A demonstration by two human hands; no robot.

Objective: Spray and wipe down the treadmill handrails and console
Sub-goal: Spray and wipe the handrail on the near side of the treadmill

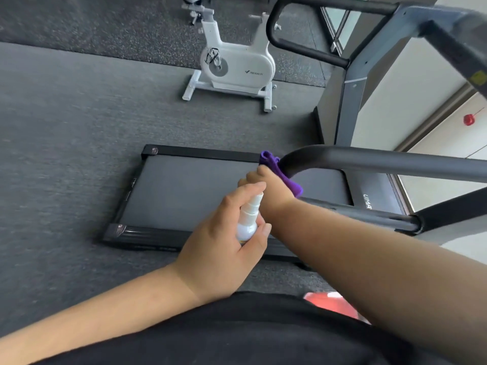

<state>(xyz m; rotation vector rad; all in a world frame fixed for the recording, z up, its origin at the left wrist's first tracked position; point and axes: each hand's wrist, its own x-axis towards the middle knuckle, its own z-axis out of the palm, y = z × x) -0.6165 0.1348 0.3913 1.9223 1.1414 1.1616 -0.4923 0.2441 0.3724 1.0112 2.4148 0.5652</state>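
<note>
Left hand: the left hand [224,241] is curled round a small white spray bottle [249,219], thumb on one side and fingers on the other; the forefinger lies over the nozzle top.
Spray bottle: held nearly upright, nozzle end up and tilted toward the right wrist; what is inside cannot be told.
Right hand: the right hand [266,184] grips a purple cloth [282,171] and presses it against the bend of the near handrail [382,160]; its fingers are mostly hidden behind the wrist and the cloth.
Purple cloth: bunched, wrapped partly over the curved end of the near handrail, one fold sticking up and one hanging below the hand.
Near handrail: a dark tube running from the cloth out to the right edge of the view.
Far handrail: a black looped bar [303,46] above, joined to the grey upright [369,56].
Treadmill belt: the dark belt [189,191] lies on the floor under both hands.
Floor: grey floor [66,133], with a white exercise bike [234,64] standing beyond the treadmill's far edge.
</note>
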